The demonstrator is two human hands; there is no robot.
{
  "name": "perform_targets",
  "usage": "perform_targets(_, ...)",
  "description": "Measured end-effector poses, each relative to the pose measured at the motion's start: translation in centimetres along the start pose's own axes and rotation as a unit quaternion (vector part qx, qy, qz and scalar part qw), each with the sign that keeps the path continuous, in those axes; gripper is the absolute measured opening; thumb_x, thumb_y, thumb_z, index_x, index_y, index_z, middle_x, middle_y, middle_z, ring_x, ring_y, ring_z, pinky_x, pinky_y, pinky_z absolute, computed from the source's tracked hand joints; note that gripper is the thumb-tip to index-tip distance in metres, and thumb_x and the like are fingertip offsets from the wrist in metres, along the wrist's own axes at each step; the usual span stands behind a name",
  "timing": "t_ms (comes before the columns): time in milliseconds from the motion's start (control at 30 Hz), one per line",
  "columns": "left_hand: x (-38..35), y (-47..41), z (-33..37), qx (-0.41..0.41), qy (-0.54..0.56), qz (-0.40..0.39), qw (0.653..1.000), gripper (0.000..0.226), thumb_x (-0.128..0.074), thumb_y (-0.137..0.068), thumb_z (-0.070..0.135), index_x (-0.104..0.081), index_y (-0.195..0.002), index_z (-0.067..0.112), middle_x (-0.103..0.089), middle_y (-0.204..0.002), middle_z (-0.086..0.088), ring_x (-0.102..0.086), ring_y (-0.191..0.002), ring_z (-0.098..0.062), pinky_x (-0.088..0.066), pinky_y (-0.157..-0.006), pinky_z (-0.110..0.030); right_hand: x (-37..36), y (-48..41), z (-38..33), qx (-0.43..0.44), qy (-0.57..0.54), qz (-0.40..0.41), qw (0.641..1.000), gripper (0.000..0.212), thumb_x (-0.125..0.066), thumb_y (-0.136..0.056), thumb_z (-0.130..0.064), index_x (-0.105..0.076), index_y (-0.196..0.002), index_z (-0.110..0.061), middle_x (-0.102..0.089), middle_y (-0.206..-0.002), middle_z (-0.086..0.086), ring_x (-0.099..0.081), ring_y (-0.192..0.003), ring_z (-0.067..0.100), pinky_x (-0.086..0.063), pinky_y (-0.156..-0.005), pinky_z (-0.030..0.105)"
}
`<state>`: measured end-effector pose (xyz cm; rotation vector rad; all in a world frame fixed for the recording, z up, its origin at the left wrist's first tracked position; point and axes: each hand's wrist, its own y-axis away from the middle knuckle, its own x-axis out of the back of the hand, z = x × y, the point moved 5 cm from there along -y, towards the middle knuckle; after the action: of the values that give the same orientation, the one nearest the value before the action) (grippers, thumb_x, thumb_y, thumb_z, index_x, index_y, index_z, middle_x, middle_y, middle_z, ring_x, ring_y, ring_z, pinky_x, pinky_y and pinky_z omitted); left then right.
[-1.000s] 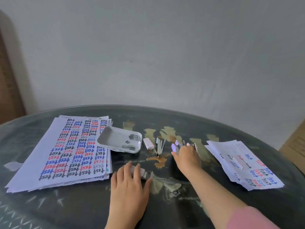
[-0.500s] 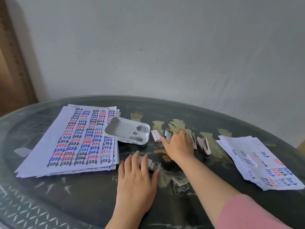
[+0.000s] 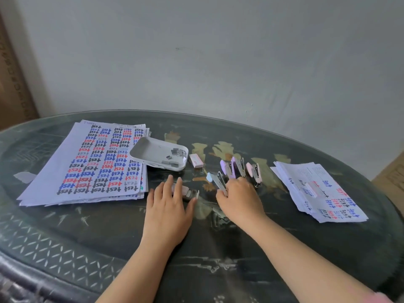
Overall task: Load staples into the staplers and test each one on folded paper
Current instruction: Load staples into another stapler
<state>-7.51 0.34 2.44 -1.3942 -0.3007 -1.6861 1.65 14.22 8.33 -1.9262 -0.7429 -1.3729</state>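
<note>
The right hand [image 3: 240, 200] has left the far row of staplers and come back toward the person. Its fingers now curl round the near end of a pale-blue stapler [image 3: 215, 180], which half a second ago stood just right of the staple box [image 3: 196, 160]. The stapler is hinged open, its metal rail pointing up and away and its blue cap at the far tip. The left hand [image 3: 168, 206] has not shifted. It lies flat with its fingers straight over a pinkish stapler [image 3: 188, 192] on the glass-topped table [image 3: 65, 237], pressing on it rather than gripping it.

The two hands sit near each other at the middle of the table but do not touch. Two purple staplers [image 3: 228, 169] and a pink stapler [image 3: 254, 173] wait just beyond the right hand. Loose staple strips [image 3: 177, 153] lie in the white tray [image 3: 148, 147], further left and farther away. The stack of printed sheets [image 3: 87, 167] lies to the left and the folded papers [image 3: 319, 189] well to the right.

The blue stapler therefore looks chosen as the next to load. Whether its rail already holds staples cannot be told, and a strip from the tray is probably what it needs.
</note>
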Motion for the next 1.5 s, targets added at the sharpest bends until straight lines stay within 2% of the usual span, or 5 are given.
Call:
perform_targets(100, 0.7, -0.1, 0.1, 0.004, 0.047, -0.022, 0.999, 0.062, -0.041, -0.096, 0.047, -0.028, -0.149, 0.017, -0.024, -0.157, -0.005, -0.027, -0.142, -0.026, -0.022, -0.116, -0.042, 0.7, 5.6, 1.0, 0.008, -0.016, 0.002, 1.0, 0.029, -0.049, -0.092, -0.034, -0.044, -0.071, -0.014, -0.048, -0.085, 0.0, -0.049, -0.08, 0.019, -0.042, -0.068, 0.029)
perform_targets(233, 3.5, 2.0, 1.2, 0.017, 0.105, 0.068, 0.992, 0.034, -0.063, -0.085, 0.02, -0.063, -0.117, 0.01, -0.061, -0.125, -0.01, -0.057, -0.111, -0.034, -0.046, -0.091, -0.044, 0.2, 11.0, 2.0, -0.009, -0.04, 0.002, 0.999, 0.025, -0.048, -0.091, -0.038, -0.046, -0.076, -0.017, -0.046, -0.088, -0.003, -0.046, -0.084, 0.017, -0.039, -0.072, 0.028)
perform_targets(833, 3.9, 8.9, 3.4, 0.043, 0.125, -0.054, 0.99, 0.043, -0.052, -0.082, 0.067, -0.064, -0.116, 0.043, -0.058, -0.124, 0.025, -0.042, -0.123, -0.004, -0.022, -0.101, -0.027, -0.9, 10.7, 0.3, -0.093, -0.296, -0.063, 0.949, 0.018, -0.056, -0.088, -0.017, -0.061, -0.07, -0.017, -0.062, -0.062, -0.004, -0.062, -0.063, 0.02, -0.052, -0.064, 0.032)
perform_targets(1067, 5.2, 8.6, 3.2, 0.094, 0.515, -0.055, 0.85, 0.033, -0.073, -0.082, 0.021, -0.066, -0.115, 0.025, -0.075, -0.089, 0.005, -0.07, -0.089, -0.006, -0.053, -0.088, -0.023, 1.0, 11.8, -0.4, -0.024, -0.45, 0.013, 0.892, 0.041, -0.057, -0.092, -0.007, -0.054, -0.123, -0.033, -0.061, -0.096, -0.004, -0.058, -0.054, 0.005, -0.049, -0.048, 0.019)
perform_targets(1500, 5.8, 8.5, 5.2, -0.018, 0.509, -0.028, 0.86, 0.02, -0.065, -0.087, 0.012, -0.068, -0.102, 0.024, -0.073, -0.095, 0.005, -0.07, -0.091, -0.015, -0.056, -0.084, -0.038, 1.4, 12.3, -0.4, 0.09, -0.35, 0.124, 0.924, 0.024, -0.039, -0.097, -0.041, -0.058, -0.101, -0.026, -0.054, -0.087, -0.018, -0.058, -0.069, 0.005, -0.052, -0.06, 0.023)
